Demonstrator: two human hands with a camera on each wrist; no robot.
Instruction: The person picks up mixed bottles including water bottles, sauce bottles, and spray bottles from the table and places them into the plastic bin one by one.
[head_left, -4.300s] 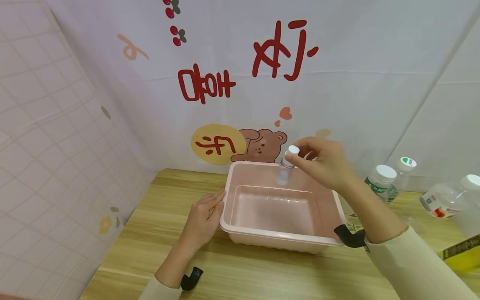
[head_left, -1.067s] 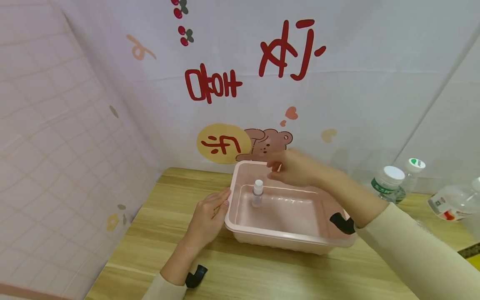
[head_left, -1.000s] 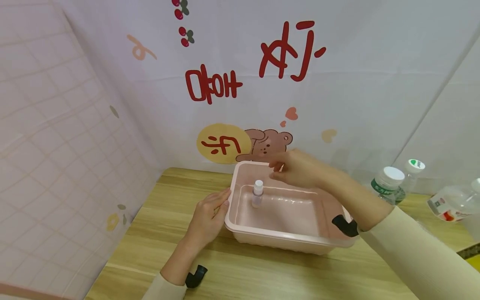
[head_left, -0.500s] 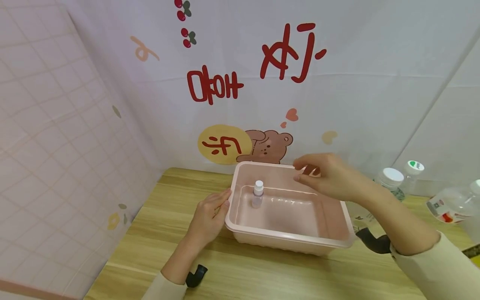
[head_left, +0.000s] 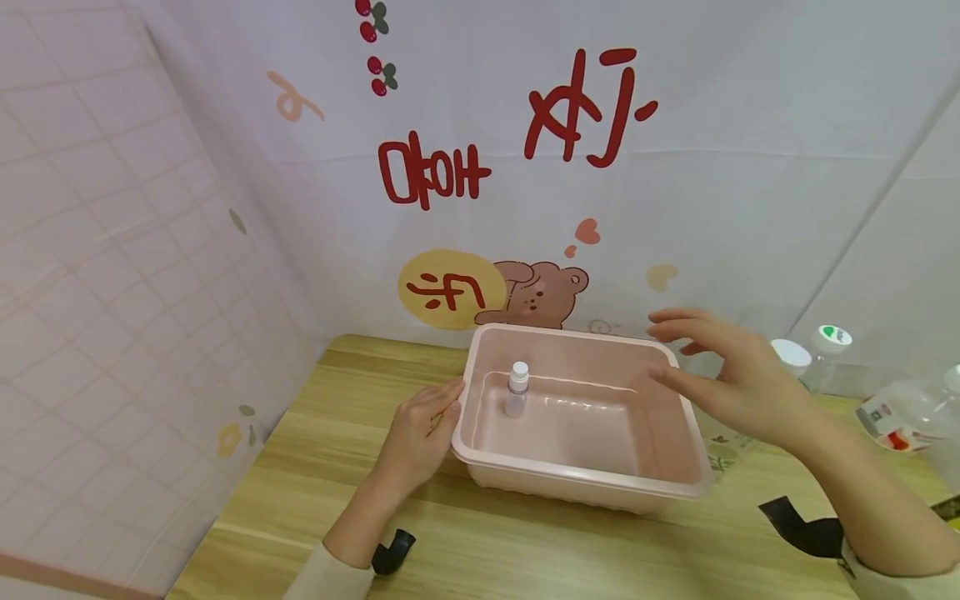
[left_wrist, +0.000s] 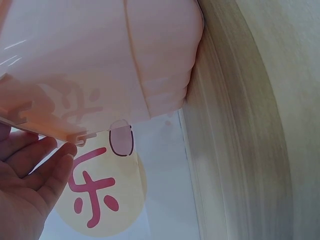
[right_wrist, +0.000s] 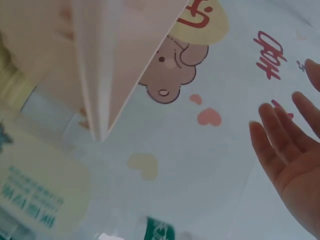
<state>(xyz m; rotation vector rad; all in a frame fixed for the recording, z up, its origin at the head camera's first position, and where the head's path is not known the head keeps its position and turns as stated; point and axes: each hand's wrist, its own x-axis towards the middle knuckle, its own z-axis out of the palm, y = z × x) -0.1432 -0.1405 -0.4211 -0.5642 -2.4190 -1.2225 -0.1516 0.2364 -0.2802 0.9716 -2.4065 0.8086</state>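
A pale pink plastic basin (head_left: 585,483) stands on the wooden table. Inside it, by the left wall, a small clear bottle with a white cap (head_left: 517,388) stands upright. My left hand (head_left: 418,433) rests at the basin's left rim; in the left wrist view its fingertips (left_wrist: 66,155) touch the outer lip, the fingers only lightly bent. My right hand (head_left: 738,379) hovers beyond the basin's right rim, fingers spread and nothing between them. In the right wrist view this hand (right_wrist: 295,160) appears with its palm showing, apart from the basin wall (right_wrist: 100,75).
Right of the basin stand clear bottles with white caps: one (head_left: 791,357) partly behind my right hand, another with a green mark on its cap (head_left: 831,340), and a labelled one (head_left: 900,412) farther right. A printed cloth (head_left: 720,208) hangs behind the table.
Earlier my right hand held the small bottle over the basin; the bottle now stands inside at the left. The right hand has let go and moved right, fingers opening wider. Left hand stays.
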